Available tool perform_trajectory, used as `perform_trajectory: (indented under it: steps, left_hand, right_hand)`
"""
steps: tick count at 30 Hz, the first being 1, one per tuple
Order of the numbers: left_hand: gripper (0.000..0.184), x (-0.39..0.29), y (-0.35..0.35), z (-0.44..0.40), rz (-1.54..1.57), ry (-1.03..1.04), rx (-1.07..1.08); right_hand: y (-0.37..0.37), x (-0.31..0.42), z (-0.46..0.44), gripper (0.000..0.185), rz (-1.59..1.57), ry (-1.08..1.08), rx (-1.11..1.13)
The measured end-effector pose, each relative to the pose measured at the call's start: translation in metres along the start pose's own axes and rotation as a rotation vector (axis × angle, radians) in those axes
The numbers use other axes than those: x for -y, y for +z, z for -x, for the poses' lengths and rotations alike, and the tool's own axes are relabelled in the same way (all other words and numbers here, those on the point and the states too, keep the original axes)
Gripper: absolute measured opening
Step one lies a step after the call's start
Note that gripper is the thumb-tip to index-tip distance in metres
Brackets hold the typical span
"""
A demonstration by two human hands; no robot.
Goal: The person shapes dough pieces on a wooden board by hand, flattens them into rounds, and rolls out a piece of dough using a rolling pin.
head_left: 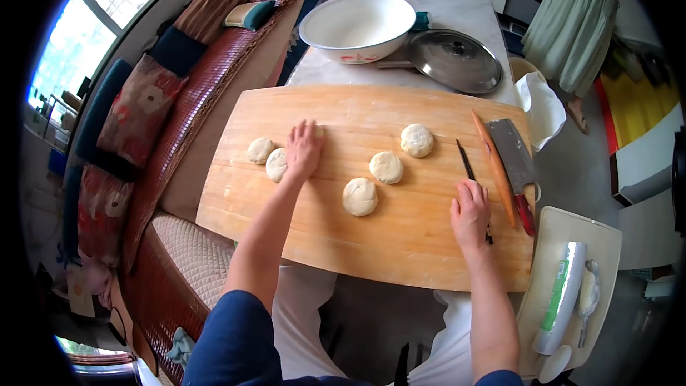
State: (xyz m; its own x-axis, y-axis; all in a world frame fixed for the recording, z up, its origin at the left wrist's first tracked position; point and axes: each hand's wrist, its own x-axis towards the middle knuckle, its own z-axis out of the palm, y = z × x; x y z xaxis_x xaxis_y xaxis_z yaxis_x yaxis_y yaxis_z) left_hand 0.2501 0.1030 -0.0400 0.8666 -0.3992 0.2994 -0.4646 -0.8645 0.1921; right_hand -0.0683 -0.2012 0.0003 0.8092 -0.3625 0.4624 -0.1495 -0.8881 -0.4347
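My left hand (306, 150) lies palm down with fingers stretched out on the wooden board (329, 243). A pale edge, perhaps dough, shows beside its fingertips; what is under the palm is hidden. Touching or nearly touching its wrist side is a round dough piece (276, 166), and another dough piece (260, 150) sits further left. Three more, a near dough piece (359, 196), a middle one (386, 167) and a far one (416, 141), form a slanting row between my hands. My right hand (471, 209) rests loosely over dark chopsticks (466, 159), fingers slightly bent and apart.
Right of the chopsticks lie a rolling pin (493, 164) and a cleaver (511, 150). Behind the board stand a white basin (357, 25) and a pan lid (457, 61). A tray (604, 243) holds a film roll (561, 297) and spoons. A person (575, 14) stands at back right.
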Motion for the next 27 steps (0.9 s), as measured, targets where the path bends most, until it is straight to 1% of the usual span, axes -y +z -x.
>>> perform_trajectory:
  steps: [2,4,5,6,9,12,14,16,17,19,21,23,25,26,27]
  left_hand:
    - [0.056,0.005,0.013,-0.028,0.003,-0.153,-0.037]
    - [0.058,-0.003,0.02,-0.052,-0.014,-0.251,-0.005]
    - [0.058,-0.011,0.025,-0.065,-0.023,-0.298,0.013]
    - [0.059,-0.021,0.033,-0.076,0.011,-0.287,0.04]
    - [0.057,-0.072,0.058,-0.104,0.01,-0.061,0.09]
    - [0.05,-0.149,0.047,-0.104,0.124,0.246,0.12]
    - [0.045,-0.174,0.045,-0.094,0.204,0.404,0.166]
    - [0.042,-0.18,0.042,-0.08,0.288,0.541,0.239]
    - [0.041,-0.168,0.041,-0.074,0.231,0.62,0.205]
    - [0.039,-0.118,0.042,-0.064,0.115,0.772,0.125]
    - [0.039,-0.083,0.005,-0.024,0.134,0.462,0.105]
    - [0.039,-0.043,-0.014,0.02,0.142,0.29,0.077]
    - [0.04,-0.018,-0.041,0.067,0.118,0.29,0.11]
    - [0.04,-0.012,-0.058,0.087,0.102,0.308,0.129]
    - [0.041,-0.01,-0.078,0.106,0.086,0.327,0.148]
  right_hand:
    - [0.0,-0.002,0.002,0.033,-0.014,0.008,0.001]
    - [-0.002,-0.002,0.002,0.033,-0.028,0.009,0.001]
    - [-0.003,-0.001,0.001,0.033,-0.035,0.011,0.001]
    - [-0.004,-0.001,0.001,0.033,-0.037,0.01,0.003]
    - [-0.002,-0.004,0.001,0.033,-0.049,0.014,0.009]
    - [-0.007,-0.002,-0.002,0.034,-0.061,0.008,0.007]
    - [-0.006,-0.002,-0.001,0.034,-0.076,0.005,0.011]
    - [-0.006,-0.003,-0.003,0.034,-0.085,-0.002,0.0]
    - [-0.006,-0.002,-0.002,0.033,-0.095,0.0,-0.003]
    - [-0.006,-0.002,-0.003,0.031,-0.116,-0.009,-0.012]
    - [-0.008,0.001,-0.002,0.031,-0.128,-0.012,-0.022]
    - [-0.009,0.003,0.0,0.03,-0.135,-0.016,-0.023]
    - [-0.008,0.001,0.001,0.029,-0.134,-0.024,-0.016]
    - [-0.007,0.0,0.002,0.033,-0.14,-0.016,-0.019]
    - [-0.007,0.001,0.003,0.033,-0.142,-0.017,-0.023]
